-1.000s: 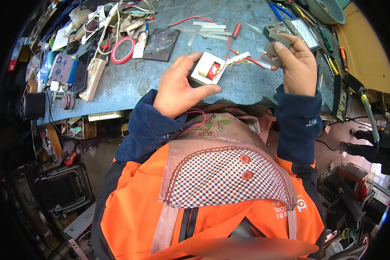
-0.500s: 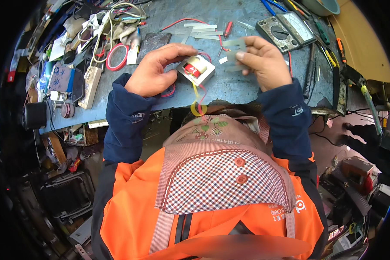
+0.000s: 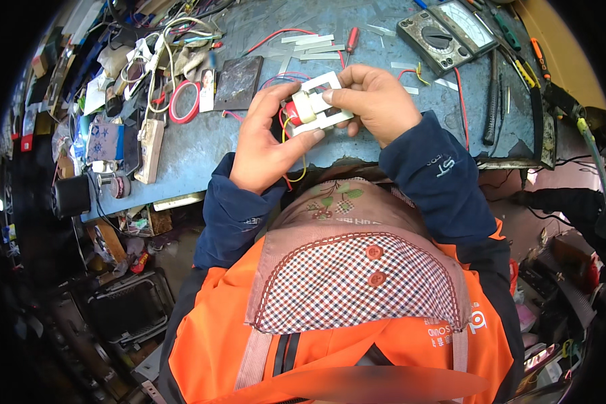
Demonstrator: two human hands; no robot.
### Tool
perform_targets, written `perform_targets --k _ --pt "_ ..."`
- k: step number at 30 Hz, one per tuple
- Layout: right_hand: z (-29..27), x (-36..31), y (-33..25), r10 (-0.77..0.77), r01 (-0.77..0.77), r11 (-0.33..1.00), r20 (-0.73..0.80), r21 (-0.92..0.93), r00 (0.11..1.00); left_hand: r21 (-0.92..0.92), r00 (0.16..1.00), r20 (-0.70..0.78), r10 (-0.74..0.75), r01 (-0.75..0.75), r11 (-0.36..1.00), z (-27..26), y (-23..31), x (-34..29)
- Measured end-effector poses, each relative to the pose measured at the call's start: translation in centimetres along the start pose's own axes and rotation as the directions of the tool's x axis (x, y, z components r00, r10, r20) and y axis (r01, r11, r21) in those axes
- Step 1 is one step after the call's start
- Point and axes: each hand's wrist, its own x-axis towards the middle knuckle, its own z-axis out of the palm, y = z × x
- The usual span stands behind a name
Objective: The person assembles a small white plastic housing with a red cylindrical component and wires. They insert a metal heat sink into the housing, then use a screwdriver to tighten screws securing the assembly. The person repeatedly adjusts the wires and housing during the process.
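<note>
Coil (image 3: 304, 106), cream and red, sits at the heart of what I hold, just above the middle of the counter's (image 3: 202, 153) near edge, with a pale frame (image 3: 327, 122) reaching out from it to my right. My left grip (image 3: 266, 138) is closed on the frame at the coil's end, fingertips along the top side and thumb along the bottom. My right grip (image 3: 382, 106) pinches the frame's other end, thumb uppermost; what its hidden fingers touch, I cannot tell.

I judge the work partway: coil and frame are together and the leads are on, one of them a yellow wire (image 3: 306, 167) that droops at the near edge. Whether the frame is fully seated I cannot tell, as my fingers cover part of it, but I have let go of neither end, so I take the fitting as unfinished.

Beyond my hands, toward the far edge, pale strips (image 3: 316, 47) lie loose in a pile, unused as they are, beside a red screwdriver (image 3: 353, 39). Left of them rest a dark plate (image 3: 239, 82) and a roll of red tape (image 3: 174, 108). Toward the far right corner stands a meter (image 3: 440, 42).
</note>
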Motion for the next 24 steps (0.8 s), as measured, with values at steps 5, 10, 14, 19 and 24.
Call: perform_targets --k 5,10,14,19,24 --pt "0.5 0.1 0.1 0.031 -0.031 0.999 -0.02 -0.023 0.999 -0.159 0.995 0.04 -0.087 0.092 0.983 -0.2 -1.6 -0.4" --pt "0.6 0.0 0.0 0.079 -0.079 0.997 -0.027 -0.007 0.997 -0.129 0.993 0.083 -0.078 0.088 0.988 -0.5 -1.9 -0.2" --pt "0.5 0.2 -0.3 0.116 -0.116 0.993 -0.001 -0.039 0.993 -0.15 0.99 0.104 -0.092 0.107 0.983 -0.6 -1.9 -0.1" --pt "-0.5 0.7 -0.6 0.137 -0.132 0.988 0.073 -0.078 0.988 -0.148 0.989 0.124 -0.076 0.094 0.984 -0.5 -1.9 0.0" --pt "-0.1 1.0 0.1 0.133 -0.144 0.986 0.135 0.078 0.982 -0.277 0.982 0.145 -0.121 0.158 0.948 -0.6 -2.1 -0.3"
